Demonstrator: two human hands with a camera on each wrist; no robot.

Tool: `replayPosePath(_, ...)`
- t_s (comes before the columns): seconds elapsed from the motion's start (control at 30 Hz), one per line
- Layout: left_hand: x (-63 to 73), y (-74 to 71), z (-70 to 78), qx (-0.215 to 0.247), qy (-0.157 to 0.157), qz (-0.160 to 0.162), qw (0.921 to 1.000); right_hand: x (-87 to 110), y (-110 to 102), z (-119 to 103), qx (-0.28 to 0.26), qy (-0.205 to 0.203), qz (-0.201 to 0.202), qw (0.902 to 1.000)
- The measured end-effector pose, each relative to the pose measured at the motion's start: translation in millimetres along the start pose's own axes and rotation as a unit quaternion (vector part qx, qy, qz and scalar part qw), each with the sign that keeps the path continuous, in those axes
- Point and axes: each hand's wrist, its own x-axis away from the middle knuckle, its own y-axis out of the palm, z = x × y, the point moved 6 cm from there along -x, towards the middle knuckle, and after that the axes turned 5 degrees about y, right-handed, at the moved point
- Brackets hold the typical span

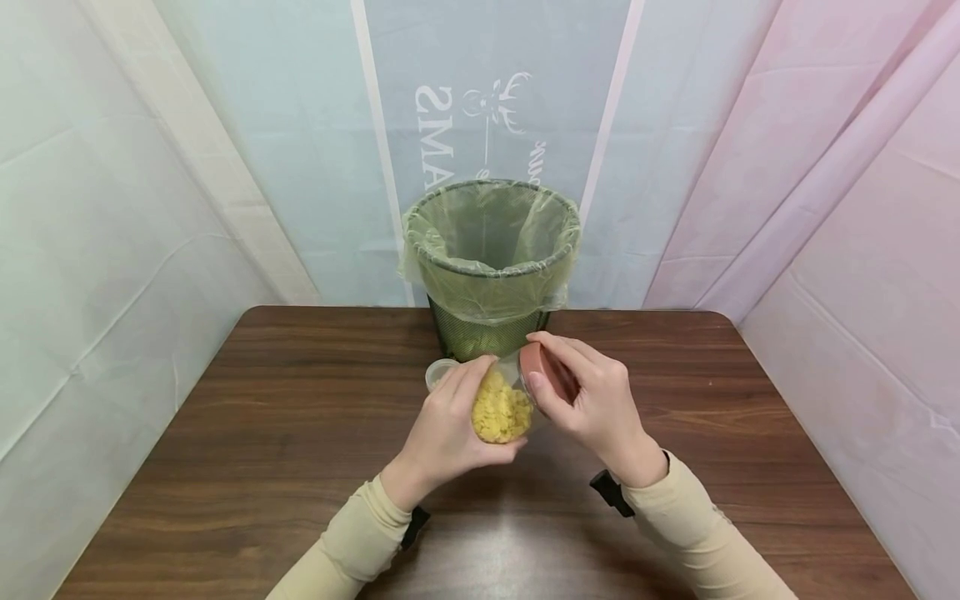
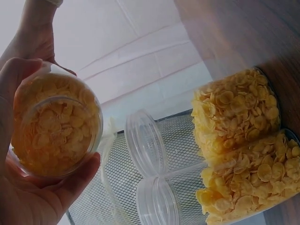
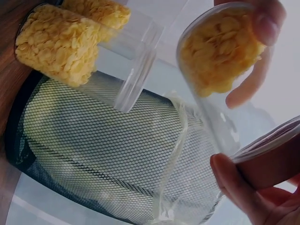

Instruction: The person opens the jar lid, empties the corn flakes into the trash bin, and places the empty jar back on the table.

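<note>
My left hand grips a clear plastic jar partly filled with yellow corn flakes. The jar is tilted, its base turned toward me and its mouth toward the right hand. Thumb and fingers of my right hand hold a reddish-brown lid by its edge, right at the jar's mouth; whether the two touch, I cannot tell. Behind the left hand stand two more clear jars, a nearer one and another, both lidless and partly filled with flakes. In the head view the left hand mostly hides them.
A dark mesh waste bin with a pale yellow-green liner stands at the back middle of the brown wooden table, just behind the jars. Light curtains close off the back and sides.
</note>
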Motion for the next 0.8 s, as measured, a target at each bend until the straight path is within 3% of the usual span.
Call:
replayPosePath(0.3, 0.9, -2.8, -1.6, 0.051, -0.020, -0.017, 0.9983, -1.1, -1.5, -2.9, -0.026, -0.065, 0.004, 0.9975)
replayPosePath(0.53, 1.2, -2.6, -1.1, 0.089, -0.024, -0.018, 0.9956, -3.8, -4.1, -6.1, -0.053, -0.140, 0.005, 0.9887)
replayPosePath(0.8, 1.3, -1.1, -1.2, 0.084, -0.033, -0.022, 0.9957, -4.5, -3.7, -3.7, -0.069, -0.143, -0.006, 0.9873)
